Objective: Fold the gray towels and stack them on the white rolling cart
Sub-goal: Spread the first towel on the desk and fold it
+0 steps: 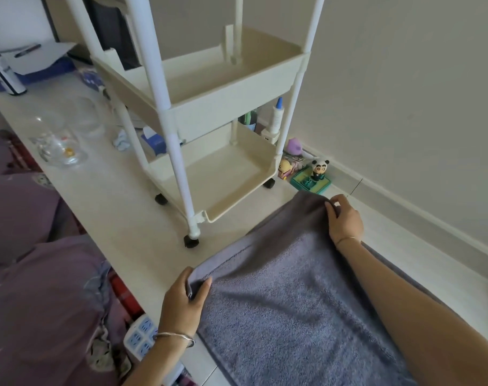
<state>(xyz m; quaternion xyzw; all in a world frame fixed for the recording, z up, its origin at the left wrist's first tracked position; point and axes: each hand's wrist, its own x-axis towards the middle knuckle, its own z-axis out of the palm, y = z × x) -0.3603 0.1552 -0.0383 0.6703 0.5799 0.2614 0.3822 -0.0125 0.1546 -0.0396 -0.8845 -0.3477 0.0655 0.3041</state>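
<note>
Surface: pale counter [120,207] along a beige wall, glass bowls [67,135] toward its left end.
Cart: white rolling cart [209,107] standing on the counter on black casters, two trays in view.
Towel: gray towel [293,302] spread on the counter, just in front of the cart.
Left hand [182,302]: fingers pinching the towel's hemmed edge at its left corner.
Right hand [346,221]: fingers pinching the same edge at its far corner, cloth bunched there.
Sundries: panda figurine [319,169] by the wall; power strip [142,335] beside the left wrist.
</note>
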